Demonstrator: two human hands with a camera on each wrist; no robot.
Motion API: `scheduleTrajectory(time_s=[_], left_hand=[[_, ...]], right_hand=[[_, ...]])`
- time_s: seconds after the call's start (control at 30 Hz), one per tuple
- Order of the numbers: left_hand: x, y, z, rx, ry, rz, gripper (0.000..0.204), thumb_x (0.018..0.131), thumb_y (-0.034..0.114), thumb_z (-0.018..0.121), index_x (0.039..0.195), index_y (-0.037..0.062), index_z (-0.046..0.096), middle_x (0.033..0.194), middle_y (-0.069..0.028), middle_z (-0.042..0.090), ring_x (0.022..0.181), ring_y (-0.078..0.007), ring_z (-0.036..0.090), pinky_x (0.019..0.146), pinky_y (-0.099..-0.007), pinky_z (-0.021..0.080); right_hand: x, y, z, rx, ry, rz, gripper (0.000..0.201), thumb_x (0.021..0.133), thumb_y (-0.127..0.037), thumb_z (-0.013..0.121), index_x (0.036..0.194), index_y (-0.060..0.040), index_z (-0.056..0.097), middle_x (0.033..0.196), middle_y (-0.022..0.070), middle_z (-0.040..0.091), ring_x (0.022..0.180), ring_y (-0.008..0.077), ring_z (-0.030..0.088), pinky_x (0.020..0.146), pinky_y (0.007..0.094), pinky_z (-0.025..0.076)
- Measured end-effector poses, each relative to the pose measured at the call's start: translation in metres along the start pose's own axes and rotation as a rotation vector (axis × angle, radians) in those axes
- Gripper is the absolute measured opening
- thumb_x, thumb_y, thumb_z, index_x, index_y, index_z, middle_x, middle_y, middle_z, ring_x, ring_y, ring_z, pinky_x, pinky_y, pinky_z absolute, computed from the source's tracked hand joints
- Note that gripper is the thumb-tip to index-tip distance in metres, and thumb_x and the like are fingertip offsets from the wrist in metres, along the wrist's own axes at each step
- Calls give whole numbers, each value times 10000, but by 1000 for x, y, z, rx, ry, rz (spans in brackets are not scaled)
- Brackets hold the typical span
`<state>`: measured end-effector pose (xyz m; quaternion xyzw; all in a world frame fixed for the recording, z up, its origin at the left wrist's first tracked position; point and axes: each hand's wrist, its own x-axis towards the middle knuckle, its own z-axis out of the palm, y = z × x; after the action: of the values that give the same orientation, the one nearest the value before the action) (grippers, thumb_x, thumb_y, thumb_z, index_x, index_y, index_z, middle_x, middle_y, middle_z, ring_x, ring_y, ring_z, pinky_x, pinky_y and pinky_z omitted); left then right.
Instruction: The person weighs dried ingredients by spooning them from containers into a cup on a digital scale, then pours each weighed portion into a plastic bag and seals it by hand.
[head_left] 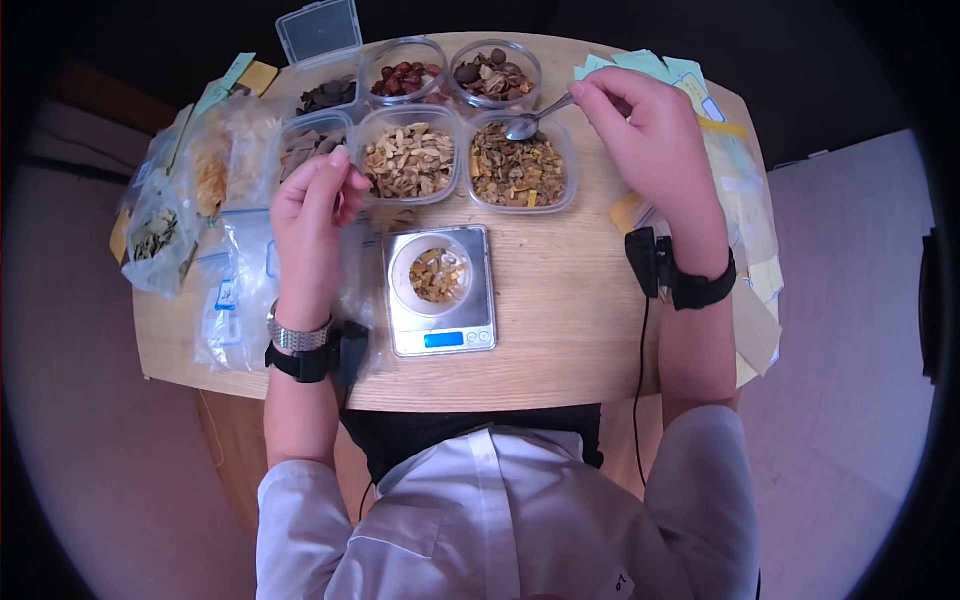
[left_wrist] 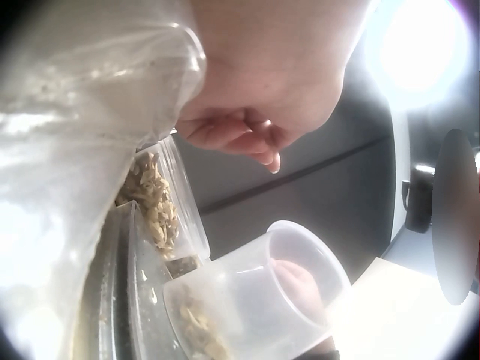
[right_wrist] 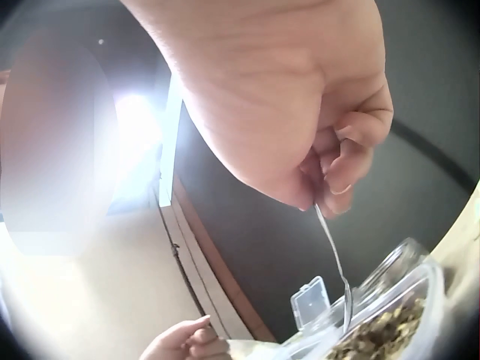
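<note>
The right hand [head_left: 650, 125] pinches a shiny metal spoon [head_left: 521, 127], its oval bowl at the far, rounded-square plastic tub [head_left: 520, 209] of coarse brown-yellow flakes. At left, the left hand [head_left: 310, 215] hangs loosely curled. Nearer, a translucent round cup [head_left: 432, 309] of chips sits on the flat silvery scale [head_left: 482, 300].
</note>
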<state>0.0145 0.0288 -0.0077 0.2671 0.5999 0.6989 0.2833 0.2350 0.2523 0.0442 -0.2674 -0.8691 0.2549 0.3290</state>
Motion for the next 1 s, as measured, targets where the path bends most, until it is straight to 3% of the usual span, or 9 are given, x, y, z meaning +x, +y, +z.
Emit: scheduleTrajectory(time_s=[0.07, 0.27, 0.4, 0.47, 0.57, 0.8, 1.0], left_hand=[[1, -2, -1, 3, -17, 8, 283, 1031, 268, 644, 832, 80, 715, 739, 45, 647, 633, -21, 484, 594, -193, 349], [2, -4, -3, -2, -6, 14, 281, 1021, 283, 659, 826, 87, 708, 738, 42, 645, 632, -27, 484, 590, -195, 349], [2, -4, -3, 2, 7, 17, 277, 1016, 287, 667, 829, 87, 706, 739, 43, 642, 634, -30, 482, 592, -196, 348], [2, -4, -3, 4, 18, 12, 276, 1016, 286, 667, 831, 85, 707, 740, 43, 642, 635, -30, 482, 593, -196, 348], [2, -2, -2, 11, 10, 16, 270, 1018, 279, 664, 837, 84, 709, 746, 40, 647, 637, -31, 484, 594, -195, 351], [2, -1, -1, 5, 2, 20, 277, 1028, 276, 651, 846, 77, 717, 753, 40, 649, 642, -27, 488, 594, -191, 353], [1, 2, 0, 16, -16, 13, 288, 1029, 272, 647, 834, 72, 719, 740, 44, 640, 633, -21, 484, 590, -187, 346]], right_hand=[[2, 12, 3, -65, -69, 13, 271, 981, -245, 685, 986, 24, 719, 731, 56, 646, 645, 120, 533, 613, 285, 439], [5, 32, 17, 79, -318, 181, 300, 996, -268, 679, 998, 27, 731, 746, 31, 654, 668, 107, 552, 623, 285, 453], [6, 57, 23, 165, -301, 160, 302, 1007, -284, 673, 996, 10, 741, 754, -2, 653, 675, 86, 557, 623, 263, 459], [6, 49, 20, 263, -343, 253, 282, 1013, -290, 670, 1001, -21, 751, 757, -28, 647, 673, 62, 553, 626, 227, 454], [7, 56, 21, 338, -375, 318, 291, 993, -292, 684, 1015, -17, 773, 764, -10, 680, 659, 84, 564, 627, 247, 484], [9, 64, 21, 372, -417, 371, 295, 1004, -301, 667, 968, -25, 766, 737, -34, 635, 659, 44, 525, 610, 217, 448], [12, 67, 15, 456, -334, 398, 283, 1005, -269, 655, 907, -18, 743, 723, -48, 602, 651, 39, 501, 609, 208, 413]])
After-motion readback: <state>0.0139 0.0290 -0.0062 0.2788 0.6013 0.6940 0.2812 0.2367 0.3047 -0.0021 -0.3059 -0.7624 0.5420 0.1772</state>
